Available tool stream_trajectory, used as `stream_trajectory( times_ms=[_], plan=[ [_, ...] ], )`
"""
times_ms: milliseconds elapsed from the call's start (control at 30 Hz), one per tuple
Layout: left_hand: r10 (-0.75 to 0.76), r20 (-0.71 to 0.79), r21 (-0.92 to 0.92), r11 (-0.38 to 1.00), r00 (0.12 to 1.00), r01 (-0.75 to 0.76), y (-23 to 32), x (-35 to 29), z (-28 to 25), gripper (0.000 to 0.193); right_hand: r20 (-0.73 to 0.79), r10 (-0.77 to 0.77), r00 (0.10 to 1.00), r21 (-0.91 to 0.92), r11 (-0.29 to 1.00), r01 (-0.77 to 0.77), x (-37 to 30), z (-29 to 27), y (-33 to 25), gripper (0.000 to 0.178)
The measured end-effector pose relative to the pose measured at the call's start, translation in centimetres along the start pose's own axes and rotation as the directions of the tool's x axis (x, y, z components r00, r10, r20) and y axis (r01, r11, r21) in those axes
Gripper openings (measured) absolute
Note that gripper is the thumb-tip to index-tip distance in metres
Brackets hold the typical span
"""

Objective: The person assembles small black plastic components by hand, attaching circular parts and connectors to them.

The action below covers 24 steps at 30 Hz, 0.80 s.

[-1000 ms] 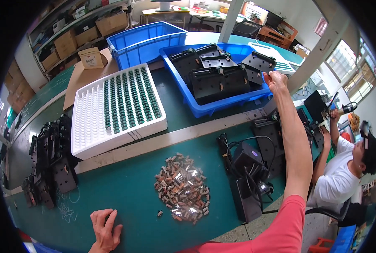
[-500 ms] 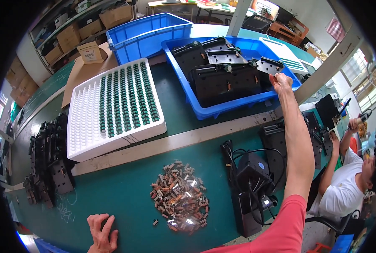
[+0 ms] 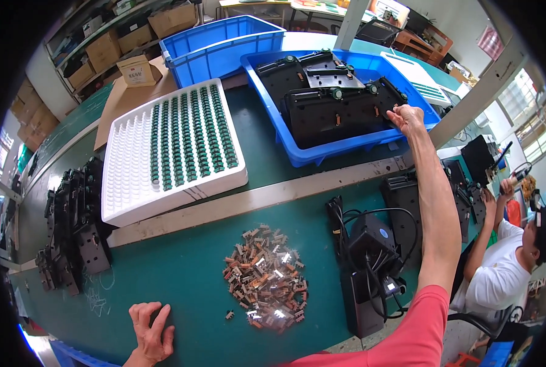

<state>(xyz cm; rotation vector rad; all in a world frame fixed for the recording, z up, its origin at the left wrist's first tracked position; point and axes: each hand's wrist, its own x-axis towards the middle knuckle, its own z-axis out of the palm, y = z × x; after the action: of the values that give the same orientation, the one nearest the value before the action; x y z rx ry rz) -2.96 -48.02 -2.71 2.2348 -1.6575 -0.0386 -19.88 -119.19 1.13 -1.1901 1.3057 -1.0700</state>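
Observation:
My right hand reaches over the right side of a shallow blue tub. Its fingers are closed on the edge of a flat black plate part with a dark roller along one side. Several similar black plate parts lie stacked in the tub, one showing a shiny face. At the lower left my left hand rests on the green tabletop with its fingers apart and nothing in them. A pile of small metal-and-brown switch-like pieces lies to its right, with one loose piece beside the pile.
A white foam tray with rows of green-black pieces stands left of the tub. Black parts are stacked at the left. A black device with cables lies under my right arm. A co-worker sits at the right.
The plate part by my right hand has gone from tilted, light face showing, to lying lower in the tub, dark. My left hand stays at its place on the table.

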Motion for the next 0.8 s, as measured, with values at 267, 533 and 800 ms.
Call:
stream_trajectory(
  times_ms=[267, 533, 800],
  plan=[
    [0.060, -0.067, -0.007, 0.998, 0.996, -0.061, -0.5, 0.1, 0.7, 0.054, 0.076, -0.234, 0.969, 0.212, 0.954, 0.213, -6.6, -2.2, -4.2, 0.017],
    [0.083, -0.139, 0.009, 0.997, 0.987, -0.083, -0.6, -0.9, 0.7, 0.056, 0.543, -0.394, 0.742, 0.108, 0.909, 0.404, -27.7, -1.2, -8.9, 0.027],
    [0.060, -0.335, 0.000, 0.998, 0.940, -0.064, 0.5, -0.8, -5.6, 0.064, 0.977, 0.141, 0.158, -0.207, 0.794, 0.572, -50.1, 0.1, -3.9, 0.027]
  ],
)
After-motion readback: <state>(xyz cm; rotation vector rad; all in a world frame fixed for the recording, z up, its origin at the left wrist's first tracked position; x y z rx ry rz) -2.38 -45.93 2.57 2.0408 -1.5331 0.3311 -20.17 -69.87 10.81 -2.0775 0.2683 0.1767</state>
